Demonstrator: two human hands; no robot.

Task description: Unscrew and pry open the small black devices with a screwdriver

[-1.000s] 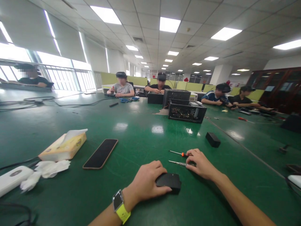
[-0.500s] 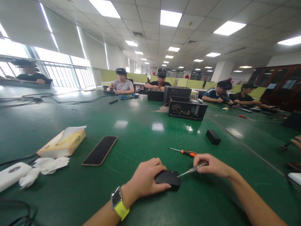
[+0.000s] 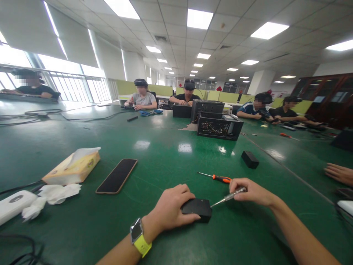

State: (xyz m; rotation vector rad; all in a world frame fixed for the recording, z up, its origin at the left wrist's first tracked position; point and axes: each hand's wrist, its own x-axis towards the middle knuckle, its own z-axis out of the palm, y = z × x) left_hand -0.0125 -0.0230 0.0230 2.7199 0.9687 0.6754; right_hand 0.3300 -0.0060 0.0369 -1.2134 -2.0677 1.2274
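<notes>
My left hand (image 3: 171, 208) lies over a small flat black box (image 3: 198, 209) on the green table (image 3: 165, 154), fingers curled round its near and left edges. My right hand (image 3: 252, 192) pinches a silver screwdriver (image 3: 227, 197) by its handle; the thin tip points left and down, close to the box's right top corner. An orange-handled screwdriver (image 3: 217, 178) lies flat on the table just behind, apart from both hands.
A black phone (image 3: 117, 176), a tissue box (image 3: 72, 168), crumpled tissues (image 3: 52, 195) and a white device (image 3: 13, 204) lie at left. A small black block (image 3: 250, 159) and open computer cases (image 3: 219, 126) stand further back. Another person's hand (image 3: 339, 173) rests at right. Several people sit across the table.
My right hand picked the silver screwdriver up off the table and brought its tip to the black box. Another person's hand came into view at the right edge.
</notes>
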